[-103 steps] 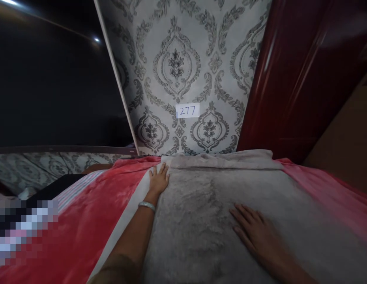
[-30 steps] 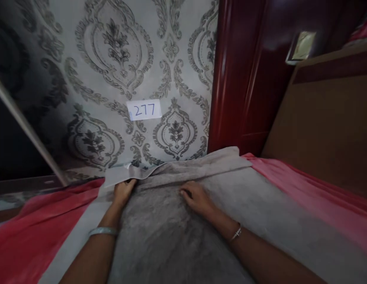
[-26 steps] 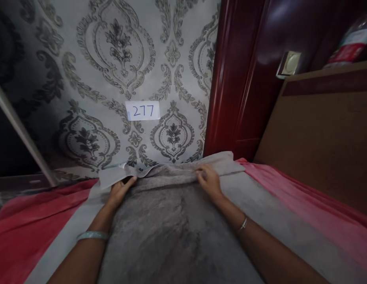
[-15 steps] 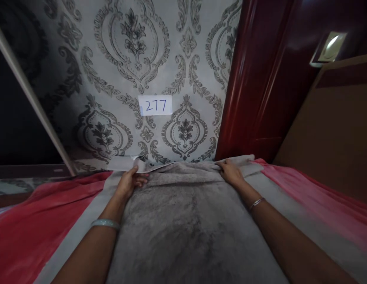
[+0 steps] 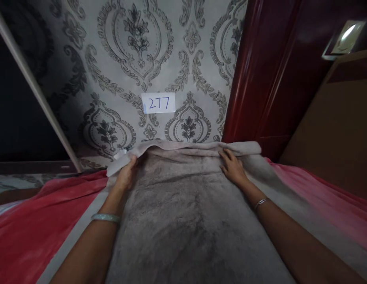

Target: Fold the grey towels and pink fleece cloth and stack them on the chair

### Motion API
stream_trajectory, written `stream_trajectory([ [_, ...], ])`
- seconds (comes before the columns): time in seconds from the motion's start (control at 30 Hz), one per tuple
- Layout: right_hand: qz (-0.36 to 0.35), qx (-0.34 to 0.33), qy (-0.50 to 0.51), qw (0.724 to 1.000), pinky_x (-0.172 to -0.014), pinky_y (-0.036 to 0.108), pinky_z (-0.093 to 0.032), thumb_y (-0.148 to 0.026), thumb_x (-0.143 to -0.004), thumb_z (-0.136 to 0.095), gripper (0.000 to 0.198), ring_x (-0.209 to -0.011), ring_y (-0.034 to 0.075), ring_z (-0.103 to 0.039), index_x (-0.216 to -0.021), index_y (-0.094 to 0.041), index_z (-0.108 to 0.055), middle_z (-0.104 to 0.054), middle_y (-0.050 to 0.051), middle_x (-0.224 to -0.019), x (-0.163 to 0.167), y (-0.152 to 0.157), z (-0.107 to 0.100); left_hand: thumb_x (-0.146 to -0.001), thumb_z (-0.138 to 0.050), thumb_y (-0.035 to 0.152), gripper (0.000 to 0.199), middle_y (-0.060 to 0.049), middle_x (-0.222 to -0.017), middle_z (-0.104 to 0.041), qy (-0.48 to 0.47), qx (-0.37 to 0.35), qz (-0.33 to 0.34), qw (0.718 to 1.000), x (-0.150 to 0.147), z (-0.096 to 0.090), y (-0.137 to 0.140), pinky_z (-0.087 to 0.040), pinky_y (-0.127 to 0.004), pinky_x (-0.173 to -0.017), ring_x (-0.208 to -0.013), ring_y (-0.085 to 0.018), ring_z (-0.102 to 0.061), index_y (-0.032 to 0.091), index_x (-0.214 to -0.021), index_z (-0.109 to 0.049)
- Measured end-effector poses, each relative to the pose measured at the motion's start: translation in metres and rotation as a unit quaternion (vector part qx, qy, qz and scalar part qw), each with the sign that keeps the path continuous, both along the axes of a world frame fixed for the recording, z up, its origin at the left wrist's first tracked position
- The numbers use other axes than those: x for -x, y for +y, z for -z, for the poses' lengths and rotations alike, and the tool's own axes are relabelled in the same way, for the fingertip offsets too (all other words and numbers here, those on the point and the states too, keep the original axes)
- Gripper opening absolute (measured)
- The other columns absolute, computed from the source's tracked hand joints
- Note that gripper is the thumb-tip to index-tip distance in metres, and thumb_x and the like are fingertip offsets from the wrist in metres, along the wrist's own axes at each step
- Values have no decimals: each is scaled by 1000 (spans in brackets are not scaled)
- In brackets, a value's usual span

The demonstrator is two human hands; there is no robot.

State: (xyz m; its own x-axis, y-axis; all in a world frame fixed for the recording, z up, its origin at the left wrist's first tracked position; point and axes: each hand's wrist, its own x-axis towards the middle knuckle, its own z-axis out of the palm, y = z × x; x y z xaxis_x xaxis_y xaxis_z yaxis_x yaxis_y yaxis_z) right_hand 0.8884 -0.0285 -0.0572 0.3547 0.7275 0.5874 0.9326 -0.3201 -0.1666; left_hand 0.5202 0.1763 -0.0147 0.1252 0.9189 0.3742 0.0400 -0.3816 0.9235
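A plush grey towel (image 5: pixel 177 209) lies lengthwise away from me, its far edge folded up into a pale raised strip by the wall. Near the left end of that strip, my left hand (image 5: pixel 128 173) grips the towel, thumb on top and the other fingers mostly hidden. On the right, my right hand (image 5: pixel 233 167) rests on the towel just below the raised edge, fingers stretched and apart. Both forearms reach along the towel's sides.
Red cloth (image 5: pixel 38 225) spreads on the left and pinkish-red cloth (image 5: pixel 319 193) on the right. Behind stands a patterned wall (image 5: pixel 160 51) with a paper label (image 5: pixel 158 103) reading 277. A dark red wooden post (image 5: pixel 251 71) and a cardboard box (image 5: pixel 337 130) stand at the right.
The towel's far edge has risen higher against the wall and its pale strip shows more. My right hand's fingers have spread and sit below the edge. The view has shifted slightly.
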Motion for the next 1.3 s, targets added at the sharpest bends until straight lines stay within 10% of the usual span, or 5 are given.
stream_trajectory([
  [0.27, 40, 43, 12, 998, -102, 49, -42, -22, -90, -40, 54, -120, 34, -51, -142, -16, -54, -47, 14, -150, 20, -9, -10, -90, -53, 47, 45, -19, -122, -68, 235, -87, -64, 966, -16, 14, -6, -38, -49, -113, -133, -37, -51, 12, -115, -67],
  [0.37, -50, 1, 32, 998, -99, 40, -45, -31, -95, -40, 45, -115, 28, -56, -131, -16, -63, -60, 15, -130, 43, -6, -14, -92, -47, 44, 41, -15, -112, -71, 298, -178, 74, 935, -34, 17, -22, -48, -44, -102, -114, -31, -63, 15, -112, -68],
  [0.57, -139, 201, 35, 969, -111, 47, -34, -45, -101, -35, 53, -137, 28, -43, -147, -23, -49, -49, 10, -151, 66, 14, 15, -95, -46, 46, 55, -6, -155, -47, 501, -209, 229, 808, -51, 48, -46, -30, -46, -119, -144, -28, -40, 28, -146, -50],
  [0.83, -51, 204, 21, 977, -116, 58, -23, -49, -102, -32, 58, -144, 32, -34, -150, -21, -45, -43, 12, -156, 67, 11, 13, -95, -39, 58, 66, -12, -153, -49, 581, -149, 130, 790, -49, 42, -49, -34, -46, -115, -142, -33, -44, 23, -150, -45],
  [1.3, -172, 245, 29, 954, -121, 55, -17, -61, -100, -32, 66, -152, 30, -20, -158, -30, -29, -24, 7, -165, 88, 6, 17, -94, -41, 64, 68, -6, -165, -28, 566, -209, 198, 772, -69, 50, -78, -25, -63, -116, -152, -37, -19, 34, -155, -35],
])
